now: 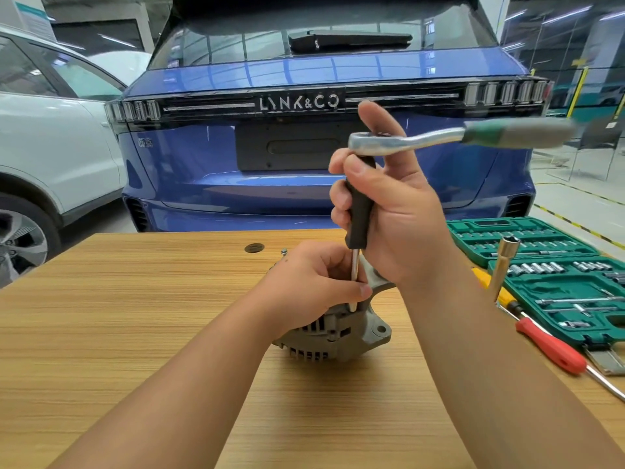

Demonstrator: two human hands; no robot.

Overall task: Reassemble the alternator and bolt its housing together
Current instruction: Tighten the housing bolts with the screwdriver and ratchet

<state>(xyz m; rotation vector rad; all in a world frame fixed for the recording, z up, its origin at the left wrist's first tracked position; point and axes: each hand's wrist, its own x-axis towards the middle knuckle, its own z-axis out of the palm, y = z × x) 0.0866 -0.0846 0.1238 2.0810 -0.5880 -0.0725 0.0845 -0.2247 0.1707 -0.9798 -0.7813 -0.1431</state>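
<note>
Alternator (333,328) sits on the wooden counter (135,299), right in the middle, grey finned housing facing us and a mounting ear poking out to its right. Left hand (309,282) is down on top of it, fingers (363,290) curled and pinching the thin steel shaft of the driver just above the housing, thumb tip pressed against the metal. Right hand (392,211) is higher up, wrapped around the black handle of that extension driver (359,211), which stands upright with its tip down at the alternator's top edge. Index finger of the right hand points up behind the head of the ratchet (406,138), and the ratchet sits on top of the driver, its handle swinging out to the right, green grip blurred. So both sets of fingers are closed on the same tool, one low beside the housing, one well above it. Off to the right on the counter, an open green socket set (554,282), a long socket (504,265) standing tilted, and a red-handled screwdriver (549,346) lying at the case's near edge. A small bolt (284,252) rests just behind the alternator. Behind the counter, a blue car (304,157).
</note>
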